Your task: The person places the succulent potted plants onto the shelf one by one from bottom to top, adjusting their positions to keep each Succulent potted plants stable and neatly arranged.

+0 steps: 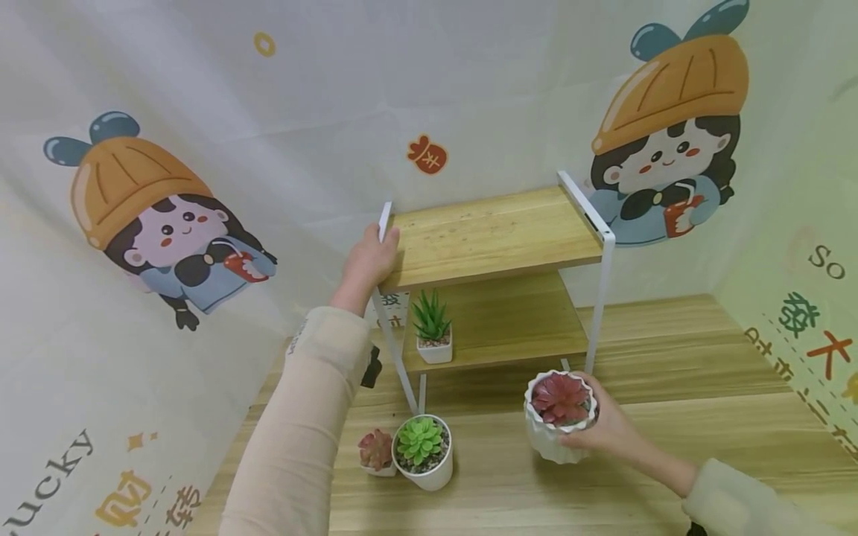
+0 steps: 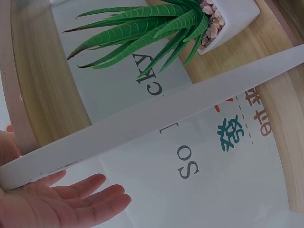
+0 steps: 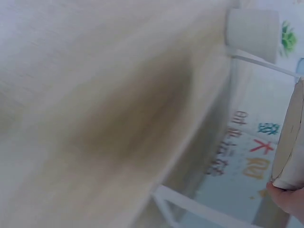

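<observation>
My left hand (image 1: 371, 260) holds the upper left side of a two-tier shelf (image 1: 496, 231) with wooden boards and a white frame. In the left wrist view the white bar (image 2: 142, 123) crosses that hand between thumb and fingers, fingers (image 2: 95, 206) reaching out loosely. My right hand (image 1: 599, 424) grips a white fluted pot (image 1: 559, 441) with a red succulent (image 1: 560, 398), in front of the shelf's lower right. At the right wrist view's edge only the pot's bottom (image 3: 289, 135) and part of the hand show. On the lower board stands a spiky green plant (image 1: 432, 327) in a white pot.
At the shelf's left front foot, a green succulent (image 1: 420, 441) in a round white pot stands beside a smaller reddish succulent (image 1: 375, 450) on the wooden table (image 1: 496, 499). Behind the left forearm a small black object (image 1: 372, 366) partly shows. A printed cloth (image 1: 322, 149) hangs behind.
</observation>
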`<state>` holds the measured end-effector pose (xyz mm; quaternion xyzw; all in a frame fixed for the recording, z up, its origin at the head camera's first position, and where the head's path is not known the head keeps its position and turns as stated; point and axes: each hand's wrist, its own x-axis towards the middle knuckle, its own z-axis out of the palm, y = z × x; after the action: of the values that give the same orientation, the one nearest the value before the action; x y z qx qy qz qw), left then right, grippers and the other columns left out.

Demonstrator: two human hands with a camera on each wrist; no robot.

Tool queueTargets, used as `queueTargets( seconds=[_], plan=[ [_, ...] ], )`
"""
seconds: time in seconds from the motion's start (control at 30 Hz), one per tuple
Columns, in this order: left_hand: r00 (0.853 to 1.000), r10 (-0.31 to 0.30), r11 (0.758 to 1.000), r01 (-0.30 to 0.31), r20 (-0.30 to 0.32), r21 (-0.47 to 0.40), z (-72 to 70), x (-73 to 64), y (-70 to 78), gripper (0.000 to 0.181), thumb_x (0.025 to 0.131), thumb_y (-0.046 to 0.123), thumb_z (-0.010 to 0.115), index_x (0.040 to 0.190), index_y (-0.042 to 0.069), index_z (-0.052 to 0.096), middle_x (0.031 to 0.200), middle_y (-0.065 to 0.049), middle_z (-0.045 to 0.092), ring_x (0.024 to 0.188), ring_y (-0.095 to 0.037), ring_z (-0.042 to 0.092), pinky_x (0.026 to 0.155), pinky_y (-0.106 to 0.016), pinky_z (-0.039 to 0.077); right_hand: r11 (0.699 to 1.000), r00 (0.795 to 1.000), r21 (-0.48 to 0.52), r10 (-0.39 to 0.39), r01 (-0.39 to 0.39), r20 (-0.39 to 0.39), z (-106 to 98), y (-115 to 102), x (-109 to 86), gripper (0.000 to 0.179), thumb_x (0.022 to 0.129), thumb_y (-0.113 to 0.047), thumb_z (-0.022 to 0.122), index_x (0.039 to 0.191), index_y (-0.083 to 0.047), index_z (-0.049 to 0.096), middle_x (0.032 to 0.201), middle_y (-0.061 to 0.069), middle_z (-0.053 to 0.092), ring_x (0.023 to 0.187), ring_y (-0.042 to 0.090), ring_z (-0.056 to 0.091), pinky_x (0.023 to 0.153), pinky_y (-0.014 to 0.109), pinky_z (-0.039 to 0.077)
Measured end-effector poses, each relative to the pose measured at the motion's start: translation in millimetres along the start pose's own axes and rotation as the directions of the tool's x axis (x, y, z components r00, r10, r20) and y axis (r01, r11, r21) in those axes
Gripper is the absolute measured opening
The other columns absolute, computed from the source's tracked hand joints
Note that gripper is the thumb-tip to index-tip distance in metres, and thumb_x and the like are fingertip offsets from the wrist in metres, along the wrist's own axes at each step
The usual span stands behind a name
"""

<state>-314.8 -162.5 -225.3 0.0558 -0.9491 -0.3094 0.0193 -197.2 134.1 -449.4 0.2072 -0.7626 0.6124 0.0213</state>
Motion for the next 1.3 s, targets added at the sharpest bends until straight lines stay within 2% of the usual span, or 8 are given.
queueTargets(
  seconds=[0.17,0.27,0.37,0.5,0.63,0.8,0.93,1.3],
  plan=[
    [1.000,-0.005,1.000,0.005,0.002,-0.003,0.0,0.3,-0.5,0.060,0.098,0.044,0.024,0.147,0.011,0.012,0.133,-0.023,0.042,0.104,-0.035,0.048,0.088,-0.045,0.042,1.000,1.000,-0.010,-0.004,0.004,0.022,0.0,-20.8,20.3,0.081,0.061,0.003,0.079,0.127,0.009,0.032,0.117,0.025,0.050,0.094,-0.009,0.049,0.079,0.018,0.045],
    [1.000,-0.006,1.000,0.006,0.001,-0.014,-0.3,0.2,-0.4,0.059,0.098,0.044,0.024,0.147,0.011,0.013,0.132,-0.022,0.043,0.104,-0.035,0.049,0.087,-0.045,0.043,0.999,0.999,0.043,-0.007,0.005,0.051,0.7,-31.4,33.8,0.080,0.064,0.002,0.078,0.128,0.010,0.030,0.121,0.030,0.045,0.095,-0.008,0.049,0.080,0.018,0.046],
    [1.000,-0.003,1.000,0.003,0.003,-0.019,-0.6,0.0,-0.2,0.059,0.098,0.044,0.024,0.147,0.011,0.013,0.131,-0.022,0.043,0.105,-0.035,0.049,0.088,-0.045,0.042,0.997,0.998,0.072,0.001,-0.005,0.062,0.9,-40.5,47.2,0.081,0.066,0.000,0.078,0.129,0.009,0.028,0.123,0.030,0.043,0.098,-0.002,0.050,0.080,0.018,0.047],
    [1.000,0.007,1.000,-0.007,0.005,-0.017,-1.1,-0.7,-0.1,0.059,0.098,0.043,0.024,0.146,0.011,0.014,0.131,-0.022,0.043,0.105,-0.035,0.049,0.089,-0.045,0.042,0.999,0.999,0.024,0.030,-0.031,0.040,0.6,-49.3,62.5,0.085,0.067,-0.003,0.078,0.132,0.009,0.026,0.125,0.029,0.043,0.106,0.019,0.051,0.080,0.019,0.046],
    [1.000,0.009,1.000,-0.009,0.001,-0.023,-1.0,-0.5,-0.3,0.059,0.098,0.043,0.025,0.146,0.011,0.014,0.133,-0.022,0.042,0.106,-0.035,0.048,0.089,-0.045,0.042,0.998,0.998,0.008,0.063,-0.063,0.009,1.1,-53.6,76.1,0.086,0.067,-0.005,0.078,0.134,0.008,0.026,0.128,0.027,0.042,0.114,0.036,0.046,0.085,0.026,0.046],
    [1.000,0.006,1.000,-0.006,0.000,-0.026,-0.7,0.2,-0.8,0.060,0.098,0.043,0.024,0.147,0.010,0.013,0.138,-0.022,0.038,0.112,-0.036,0.046,0.093,-0.045,0.040,0.995,0.996,0.051,0.087,-0.086,-0.017,2.1,-52.5,91.1,0.082,0.069,-0.004,0.076,0.134,0.007,0.027,0.129,0.026,0.042,0.117,0.035,0.044,0.092,0.035,0.043],
    [1.000,0.003,0.999,-0.003,0.001,-0.033,0.1,0.3,-1.1,0.060,0.098,0.043,0.025,0.147,0.010,0.013,0.138,-0.022,0.038,0.112,-0.035,0.047,0.092,-0.045,0.041,0.994,0.996,0.058,0.089,-0.088,-0.021,0.8,-48.5,99.3,0.080,0.070,-0.005,0.075,0.134,0.006,0.029,0.129,0.024,0.044,0.116,0.033,0.046,0.093,0.034,0.042],
    [1.000,-0.003,0.999,0.003,-0.004,-0.051,0.3,-0.6,-0.5,0.060,0.098,0.043,0.025,0.146,0.010,0.014,0.138,-0.021,0.038,0.112,-0.035,0.046,0.092,-0.046,0.041,0.990,0.991,0.061,0.129,-0.128,-0.021,-0.4,-41.4,105.6,0.085,0.072,-0.009,0.074,0.138,0.005,0.023,0.134,0.025,0.039,0.122,0.036,0.041,0.100,0.044,0.036]
  ],
)
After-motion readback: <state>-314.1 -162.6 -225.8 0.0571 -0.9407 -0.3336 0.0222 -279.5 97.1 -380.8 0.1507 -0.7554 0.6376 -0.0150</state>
